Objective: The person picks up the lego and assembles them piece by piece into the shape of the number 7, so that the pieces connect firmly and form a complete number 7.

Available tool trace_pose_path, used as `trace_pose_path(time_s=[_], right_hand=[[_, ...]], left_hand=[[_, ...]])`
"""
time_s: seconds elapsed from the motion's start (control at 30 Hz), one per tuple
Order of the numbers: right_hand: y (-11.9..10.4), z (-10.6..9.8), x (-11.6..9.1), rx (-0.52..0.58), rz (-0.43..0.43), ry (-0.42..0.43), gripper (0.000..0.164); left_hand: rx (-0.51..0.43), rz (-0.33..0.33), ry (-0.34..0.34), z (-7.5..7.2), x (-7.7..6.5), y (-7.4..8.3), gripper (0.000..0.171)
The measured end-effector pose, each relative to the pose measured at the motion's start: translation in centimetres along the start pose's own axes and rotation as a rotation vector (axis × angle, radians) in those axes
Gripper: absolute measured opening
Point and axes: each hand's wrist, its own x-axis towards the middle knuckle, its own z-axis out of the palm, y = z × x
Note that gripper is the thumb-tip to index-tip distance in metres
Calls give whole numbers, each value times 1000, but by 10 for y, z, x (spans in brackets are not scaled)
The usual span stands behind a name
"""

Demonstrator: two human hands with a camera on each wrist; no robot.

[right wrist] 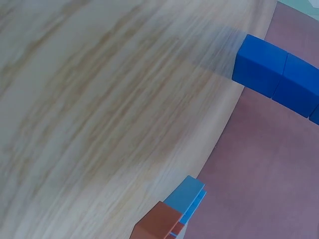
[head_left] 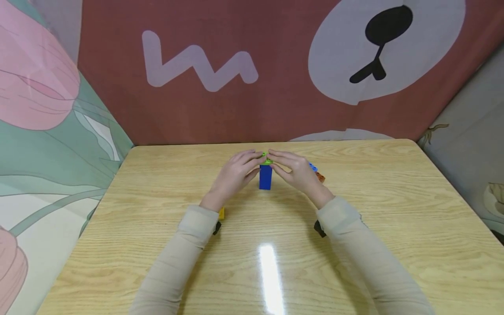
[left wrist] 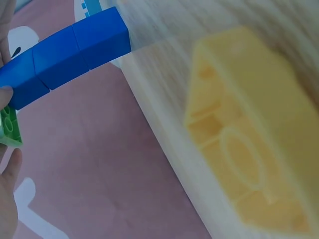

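A tower of stacked blue blocks stands upright on the table, three of them showing in the left wrist view. At its top is a green building brick, its hollow underside partly visible in the left wrist view. My left hand pinches this brick from the left, thumb lower than the fingers. From the right, my right hand pinches the same brick, fingertips close to the left hand's. The right wrist view shows the blue blocks but not the hand.
A yellow brick lies near my left wrist, hollow side showing. Beyond my right hand are a light blue brick and an orange-brown brick. The wooden table meets a patterned cloth backdrop at its far edge.
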Motion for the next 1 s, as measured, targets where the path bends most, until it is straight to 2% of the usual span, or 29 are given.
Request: trace_pose_path(time_s=[0.57, 1.0], right_hand=[[0, 1, 1, 50, 24, 6, 29], [2, 3, 0, 60, 47, 6, 29]], left_hand=[[-4, -16, -17, 2, 3, 0, 30], [20, -57, -55, 1, 5, 3, 25]])
